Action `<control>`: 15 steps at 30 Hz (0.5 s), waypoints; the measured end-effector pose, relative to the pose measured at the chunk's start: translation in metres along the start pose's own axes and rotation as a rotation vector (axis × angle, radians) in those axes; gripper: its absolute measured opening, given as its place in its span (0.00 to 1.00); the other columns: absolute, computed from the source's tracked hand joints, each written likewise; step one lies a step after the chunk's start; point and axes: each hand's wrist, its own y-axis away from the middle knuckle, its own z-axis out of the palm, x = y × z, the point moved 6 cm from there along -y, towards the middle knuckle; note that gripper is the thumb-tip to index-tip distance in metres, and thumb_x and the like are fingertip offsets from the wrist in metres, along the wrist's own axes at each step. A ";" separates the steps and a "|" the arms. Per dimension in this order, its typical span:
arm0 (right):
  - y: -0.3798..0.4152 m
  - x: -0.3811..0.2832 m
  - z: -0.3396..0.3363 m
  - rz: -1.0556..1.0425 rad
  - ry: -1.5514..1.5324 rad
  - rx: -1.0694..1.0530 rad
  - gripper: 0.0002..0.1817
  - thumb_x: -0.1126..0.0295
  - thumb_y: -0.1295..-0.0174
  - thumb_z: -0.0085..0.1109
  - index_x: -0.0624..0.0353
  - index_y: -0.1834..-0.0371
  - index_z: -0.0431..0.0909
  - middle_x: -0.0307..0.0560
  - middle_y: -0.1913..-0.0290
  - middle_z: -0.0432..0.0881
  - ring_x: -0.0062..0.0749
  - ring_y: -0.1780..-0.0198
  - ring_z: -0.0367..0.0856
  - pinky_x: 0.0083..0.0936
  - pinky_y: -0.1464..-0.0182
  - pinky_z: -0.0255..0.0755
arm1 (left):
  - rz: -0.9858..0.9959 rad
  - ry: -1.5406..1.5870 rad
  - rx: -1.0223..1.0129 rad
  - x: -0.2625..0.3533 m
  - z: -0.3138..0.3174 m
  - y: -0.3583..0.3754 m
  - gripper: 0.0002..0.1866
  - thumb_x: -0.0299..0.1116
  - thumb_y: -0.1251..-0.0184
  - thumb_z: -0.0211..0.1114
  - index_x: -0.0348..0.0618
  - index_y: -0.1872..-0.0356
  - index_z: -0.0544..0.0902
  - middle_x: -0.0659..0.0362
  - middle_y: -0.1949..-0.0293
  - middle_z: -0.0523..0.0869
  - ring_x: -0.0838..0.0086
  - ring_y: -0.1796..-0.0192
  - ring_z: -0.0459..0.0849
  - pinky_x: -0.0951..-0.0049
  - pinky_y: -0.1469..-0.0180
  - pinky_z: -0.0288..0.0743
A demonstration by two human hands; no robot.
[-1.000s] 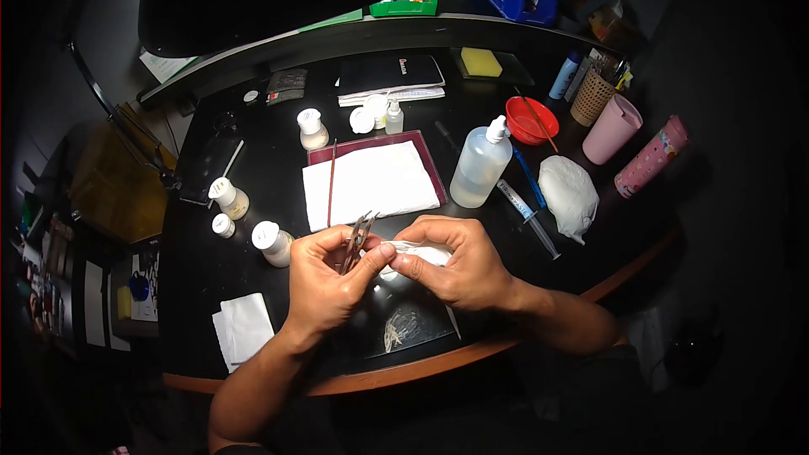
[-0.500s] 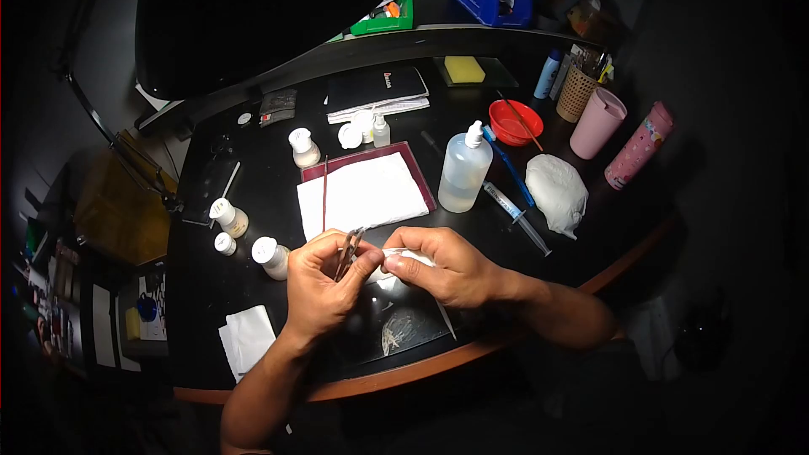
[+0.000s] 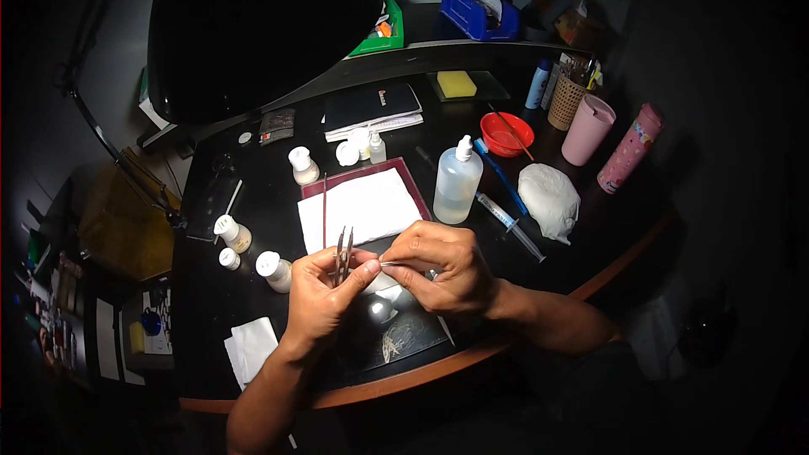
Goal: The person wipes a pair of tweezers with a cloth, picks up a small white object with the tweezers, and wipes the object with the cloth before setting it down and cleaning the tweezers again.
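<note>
My left hand has metal tweezers held in it, their tips pointing up. Its thumb and a finger also pinch a tiny item at their tips, too small to make out. Close by on the right, my right hand is closed in a pinch on a thin, light-coloured tool, with its end at the left thumb tip. Below the hands lies a dark glossy plate with whitish smears. Behind them a folded white tissue rests on a maroon tray, with a thin brush across its left side.
A clear bottle, a syringe, a white bag and a red bowl stand or lie to the right. Small white-capped jars are on the left. A black lamp hangs at upper left.
The white tissue-like material between my hands is no longer seen there, and the thin tool now shows. The tweezers stand more upright. The whole view has shifted slightly.
</note>
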 end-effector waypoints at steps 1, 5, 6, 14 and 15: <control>0.000 0.002 0.001 0.021 0.004 -0.001 0.06 0.83 0.43 0.69 0.68 0.62 0.85 0.49 0.63 0.85 0.27 0.64 0.86 0.19 0.65 0.80 | 0.032 -0.020 0.002 0.002 0.001 0.000 0.07 0.26 0.34 0.73 0.32 0.60 0.88 0.65 0.71 0.86 0.89 0.71 0.77 0.87 0.69 0.66; -0.002 -0.001 -0.004 -0.014 0.049 0.022 0.05 0.81 0.42 0.69 0.68 0.63 0.85 0.50 0.66 0.85 0.30 0.65 0.86 0.22 0.65 0.79 | 0.124 -0.141 -0.001 0.003 0.003 0.002 0.05 0.25 0.34 0.72 0.33 0.61 0.89 0.68 0.73 0.85 0.91 0.73 0.74 0.87 0.71 0.62; -0.002 -0.001 -0.004 0.002 0.040 0.021 0.05 0.80 0.41 0.69 0.68 0.63 0.85 0.50 0.66 0.84 0.30 0.66 0.86 0.23 0.65 0.79 | 0.140 -0.182 -0.004 0.002 0.004 0.002 0.05 0.25 0.33 0.72 0.33 0.61 0.89 0.68 0.73 0.85 0.91 0.73 0.74 0.87 0.72 0.61; -0.002 -0.008 -0.006 -0.057 0.073 -0.013 0.06 0.81 0.43 0.70 0.67 0.63 0.85 0.47 0.67 0.83 0.29 0.67 0.85 0.23 0.67 0.77 | 0.143 -0.159 0.011 0.000 0.007 0.003 0.05 0.26 0.31 0.69 0.34 0.63 0.87 0.70 0.76 0.82 0.92 0.76 0.71 0.86 0.74 0.60; -0.004 -0.012 -0.011 -0.116 0.121 -0.011 0.06 0.81 0.43 0.70 0.66 0.63 0.85 0.47 0.67 0.83 0.28 0.68 0.84 0.22 0.68 0.77 | 0.143 -0.150 0.001 0.001 0.009 0.004 0.05 0.27 0.31 0.69 0.34 0.64 0.86 0.69 0.76 0.81 0.92 0.76 0.70 0.86 0.74 0.60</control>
